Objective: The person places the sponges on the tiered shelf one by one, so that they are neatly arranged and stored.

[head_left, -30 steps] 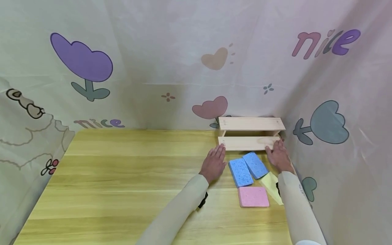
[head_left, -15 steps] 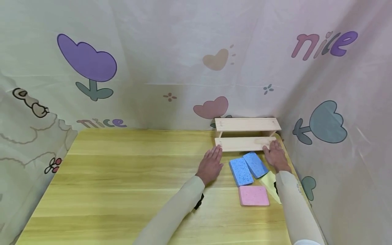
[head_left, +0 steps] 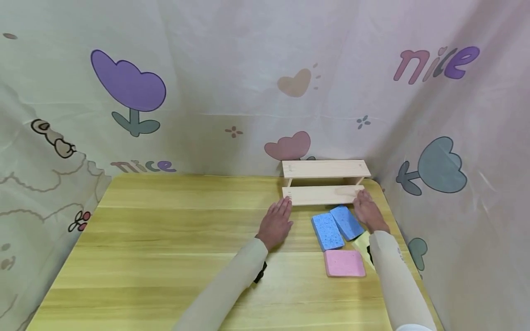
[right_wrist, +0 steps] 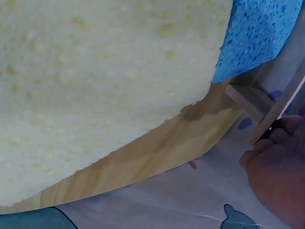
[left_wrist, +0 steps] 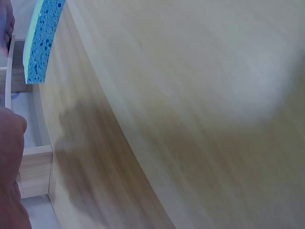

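Observation:
A small two-tier wooden shelf [head_left: 323, 196] stands at the back right of the table, by the curtain. My left hand [head_left: 275, 226] rests its straight, close-set fingers on the left end of the lower board. At the right end my right hand [head_left: 368, 212] grips the board's corner; the right wrist view has bent fingers at the board's edge. Just in front lie two blue sponges [head_left: 328, 231], a pink sponge [head_left: 344, 263] and a pale yellow sponge [head_left: 362, 246], partly hidden by the right forearm. Up close, the yellow sponge [right_wrist: 105, 86] fills much of the right wrist view.
The wood-grain table [head_left: 165, 248] stretches away to the left of the shelf. A patterned curtain [head_left: 219, 59] hangs behind it and along both sides. Close to the right forearm runs the table's right edge.
The shelf has slid left along the back of the table, both hands moving with it. The sponges keep their places on the table.

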`<state>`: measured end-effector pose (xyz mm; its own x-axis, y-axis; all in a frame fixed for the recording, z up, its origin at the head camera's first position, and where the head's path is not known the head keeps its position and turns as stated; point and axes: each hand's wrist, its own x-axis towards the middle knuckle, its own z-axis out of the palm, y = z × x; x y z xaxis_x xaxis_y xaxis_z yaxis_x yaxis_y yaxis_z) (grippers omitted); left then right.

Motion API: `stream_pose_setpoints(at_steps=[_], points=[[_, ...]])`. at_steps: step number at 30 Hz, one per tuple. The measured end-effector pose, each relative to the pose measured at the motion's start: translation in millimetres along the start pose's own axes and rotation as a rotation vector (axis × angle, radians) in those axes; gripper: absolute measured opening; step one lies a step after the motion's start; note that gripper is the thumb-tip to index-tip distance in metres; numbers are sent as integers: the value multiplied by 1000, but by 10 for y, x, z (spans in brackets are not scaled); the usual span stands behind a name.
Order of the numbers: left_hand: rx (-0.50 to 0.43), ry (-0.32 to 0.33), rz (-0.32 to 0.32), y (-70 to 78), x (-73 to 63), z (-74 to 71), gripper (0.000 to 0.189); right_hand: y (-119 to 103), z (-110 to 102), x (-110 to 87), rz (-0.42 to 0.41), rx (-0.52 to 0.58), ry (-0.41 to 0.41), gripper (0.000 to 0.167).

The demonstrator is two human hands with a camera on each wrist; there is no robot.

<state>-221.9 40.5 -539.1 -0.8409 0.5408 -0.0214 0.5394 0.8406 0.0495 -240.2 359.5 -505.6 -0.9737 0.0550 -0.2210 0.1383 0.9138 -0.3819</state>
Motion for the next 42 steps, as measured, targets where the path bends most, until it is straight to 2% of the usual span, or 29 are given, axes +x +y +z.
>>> stream_pose_setpoints(at_steps=[10,19,26,33,37,42], points=[[-35,57,-8,-200,-117,65,66,-151,24,9,9,-29,-19,56],[-67,40,-33,-352,-203,58,66,-270,52,18,-10,-48,-25,51],[-96,47,-58,-466,-292,73,65,-379,96,3,-76,-52,-23,50],[-125,53,-85,-610,-395,77,65,-535,187,-11,-79,-33,-21,49],[-151,75,-98,-678,-462,63,64,-627,252,-21,-86,-25,0,49],[-168,85,-121,-764,-539,63,64,-723,325,-26,-146,-56,37,48]])
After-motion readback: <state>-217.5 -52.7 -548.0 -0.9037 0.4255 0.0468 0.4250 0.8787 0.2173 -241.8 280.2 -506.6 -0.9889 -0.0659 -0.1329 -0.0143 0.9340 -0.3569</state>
